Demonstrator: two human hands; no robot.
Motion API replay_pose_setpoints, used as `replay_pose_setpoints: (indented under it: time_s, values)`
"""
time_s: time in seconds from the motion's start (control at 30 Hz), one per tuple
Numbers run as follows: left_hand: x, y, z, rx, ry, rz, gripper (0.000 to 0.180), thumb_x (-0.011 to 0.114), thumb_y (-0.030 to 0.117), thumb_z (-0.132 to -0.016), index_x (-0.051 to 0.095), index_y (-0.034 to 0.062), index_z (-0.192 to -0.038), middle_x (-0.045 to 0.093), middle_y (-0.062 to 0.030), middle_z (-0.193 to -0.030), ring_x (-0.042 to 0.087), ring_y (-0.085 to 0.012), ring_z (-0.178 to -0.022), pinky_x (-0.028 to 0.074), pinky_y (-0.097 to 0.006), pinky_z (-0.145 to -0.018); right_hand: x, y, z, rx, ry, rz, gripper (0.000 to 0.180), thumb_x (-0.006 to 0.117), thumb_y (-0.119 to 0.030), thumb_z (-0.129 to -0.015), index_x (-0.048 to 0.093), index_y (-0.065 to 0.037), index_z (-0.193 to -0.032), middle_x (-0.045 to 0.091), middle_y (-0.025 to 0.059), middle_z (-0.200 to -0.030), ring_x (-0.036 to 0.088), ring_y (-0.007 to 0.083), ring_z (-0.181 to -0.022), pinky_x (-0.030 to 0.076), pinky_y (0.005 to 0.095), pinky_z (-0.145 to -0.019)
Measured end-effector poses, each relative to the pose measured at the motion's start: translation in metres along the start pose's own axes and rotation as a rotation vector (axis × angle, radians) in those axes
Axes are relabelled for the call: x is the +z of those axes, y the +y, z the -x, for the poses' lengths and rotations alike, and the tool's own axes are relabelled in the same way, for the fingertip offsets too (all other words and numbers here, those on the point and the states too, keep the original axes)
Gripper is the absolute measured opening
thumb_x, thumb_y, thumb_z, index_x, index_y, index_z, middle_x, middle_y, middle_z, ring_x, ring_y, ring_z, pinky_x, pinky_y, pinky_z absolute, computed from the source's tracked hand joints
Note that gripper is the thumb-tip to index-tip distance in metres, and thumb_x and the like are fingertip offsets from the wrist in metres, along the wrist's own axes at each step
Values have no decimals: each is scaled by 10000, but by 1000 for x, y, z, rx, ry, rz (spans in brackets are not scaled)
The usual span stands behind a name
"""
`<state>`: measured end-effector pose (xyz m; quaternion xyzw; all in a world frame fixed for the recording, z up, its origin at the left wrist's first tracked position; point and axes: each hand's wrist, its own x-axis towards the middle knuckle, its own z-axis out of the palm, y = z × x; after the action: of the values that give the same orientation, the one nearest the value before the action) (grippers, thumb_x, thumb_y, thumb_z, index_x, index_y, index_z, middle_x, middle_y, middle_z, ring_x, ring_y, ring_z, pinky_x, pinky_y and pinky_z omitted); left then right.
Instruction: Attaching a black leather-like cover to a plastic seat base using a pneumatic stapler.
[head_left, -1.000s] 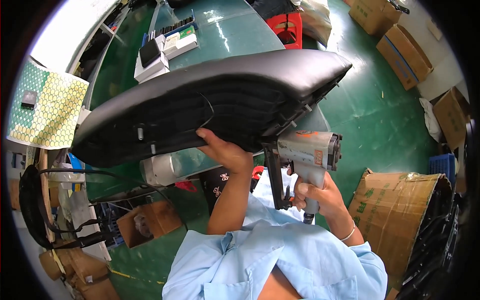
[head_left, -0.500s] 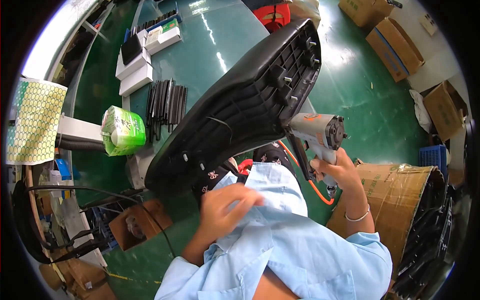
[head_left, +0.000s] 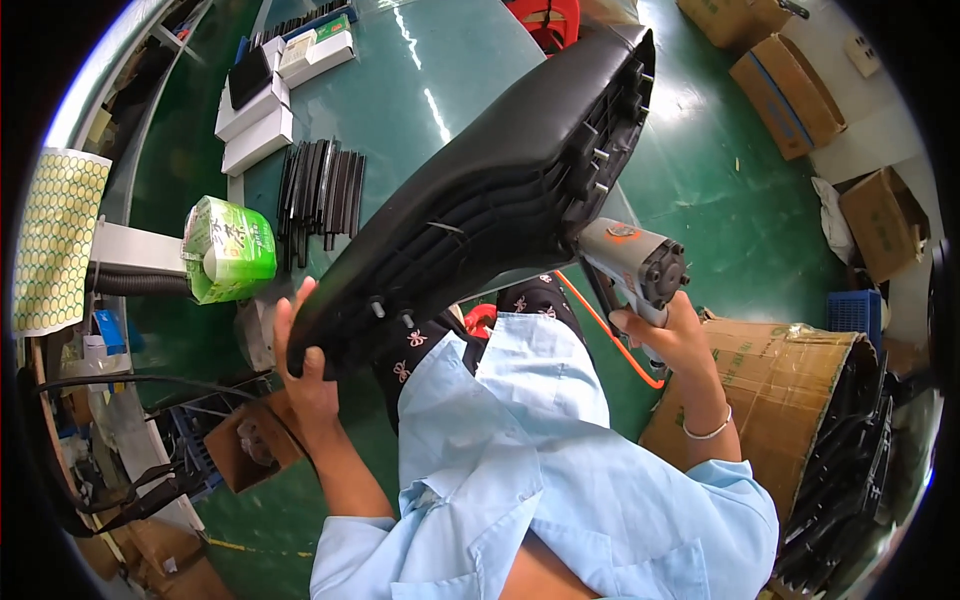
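Observation:
A long black padded seat (head_left: 450,170), which looks like a motorcycle or scooter seat, slants over the near end of the table. Its ribbed plastic underside faces partly toward me, with metal studs poking out near both ends. At its lower left end, my left hand (head_left: 314,398) grips the rim, thumb on the near side and fingers behind. My right hand (head_left: 682,335) is closed around the handle of a grey pneumatic staple gun (head_left: 628,256). The gun's nose lies against or very near the seat's lower right edge; exact contact is hidden. An orange air hose (head_left: 612,338) runs below it.
Black strips (head_left: 322,195) lie on the green table (head_left: 385,105) behind the seat, near white boxes (head_left: 258,140). At left a green-and-white packet (head_left: 230,250) sits by a pale arm. A large cardboard box (head_left: 745,385) holding black parts stands right of my right arm.
My left hand has moved from in front of my body leftward onto the seat's lower left end. The seat has turned, so less of its underside shows. The staple gun stays in my right hand.

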<state>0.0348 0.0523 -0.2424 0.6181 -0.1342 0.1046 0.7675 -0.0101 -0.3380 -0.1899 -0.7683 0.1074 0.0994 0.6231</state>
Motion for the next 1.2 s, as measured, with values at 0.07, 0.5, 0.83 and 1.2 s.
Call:
replay_pose_setpoints:
  time_s: [0.07,0.5,0.83,1.2]
  values:
    - [7,2,5,20,-51,-124,580,597,255,-902,359,117,-1412,385,-235,-1406,380,-327,-1298,292,-432,-1072,0,4,1,-49,72,191,240,706,-136,-764,596,15,-916,561,17,-654,529,101,-558,428,262,-516]
    - [35,24,23,168,-117,-361,224,574,100,-888,570,125,-1111,372,-295,-1381,404,-416,-1262,345,-471,-1027,20,1,19,46,155,141,267,733,-157,-758,591,12,-909,575,31,-672,537,109,-577,442,273,-528]
    - [37,22,29,137,-98,-324,255,589,61,-849,586,123,-1097,355,-308,-1381,414,-414,-1252,345,-463,-1028,40,0,10,92,69,97,227,713,-156,-754,595,9,-858,596,41,-677,554,113,-580,447,271,-530]
    - [37,16,34,112,-42,-299,248,606,83,-853,585,85,-1101,363,-298,-1380,412,-398,-1258,323,-452,-1041,53,-13,11,204,-167,136,316,739,-148,-720,612,36,-944,619,73,-776,549,148,-703,464,302,-654]
